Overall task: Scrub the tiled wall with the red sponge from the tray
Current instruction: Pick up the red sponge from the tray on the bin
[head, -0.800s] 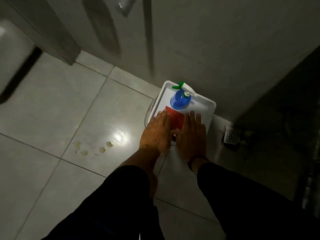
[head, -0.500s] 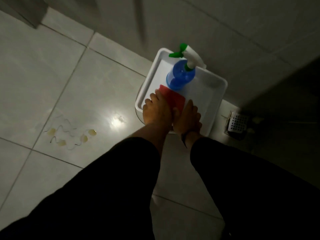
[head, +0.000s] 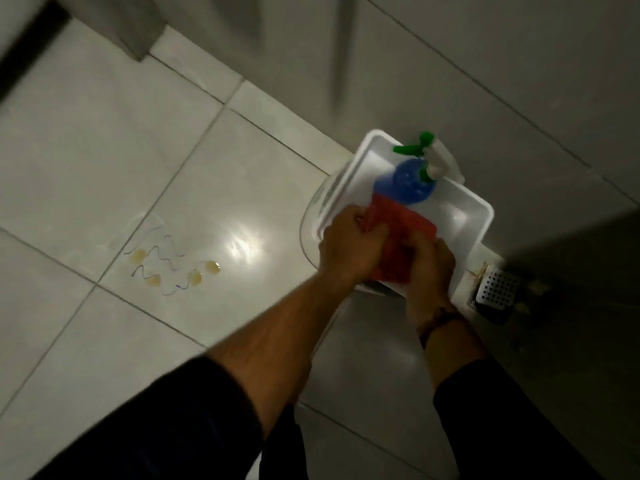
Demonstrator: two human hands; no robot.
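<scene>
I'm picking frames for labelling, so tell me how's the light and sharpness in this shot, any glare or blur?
Head view: dim overall, with one bright glare spot on the floor tile; deep shadow covers the right side beyond the drain; motion blur softens the hands, left and right, the sponge and the spray bottle; the white tray reads clearly; wide-angle lens bends the tile lines.
</scene>
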